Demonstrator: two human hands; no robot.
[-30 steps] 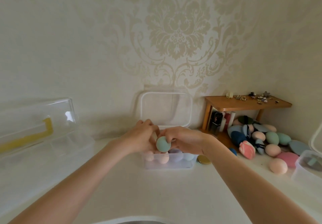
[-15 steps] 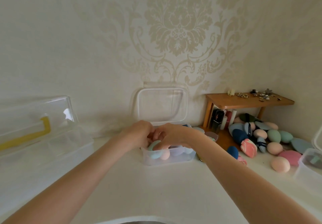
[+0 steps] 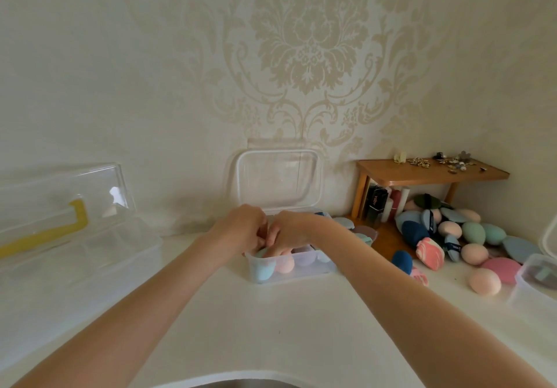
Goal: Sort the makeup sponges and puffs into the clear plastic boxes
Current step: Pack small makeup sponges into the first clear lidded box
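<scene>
Hands meet over the box (image 3: 289, 270): my left hand (image 3: 241, 231) and right hand (image 3: 286, 232) curl, fingertips down on the teal sponge (image 3: 262, 268) at its left end, though I cannot tell which grips it. Pressing hard could skid this light box or pop a sponge out. White counter (image 3: 271, 327), damask wall, unsorted pile (image 3: 464, 237) to the right.

Teal sponge (image 3: 262, 268) was held above clear box (image 3: 301, 273) a second ago; now inside its left end, both hands (image 3: 265, 231) lowered in.
</scene>
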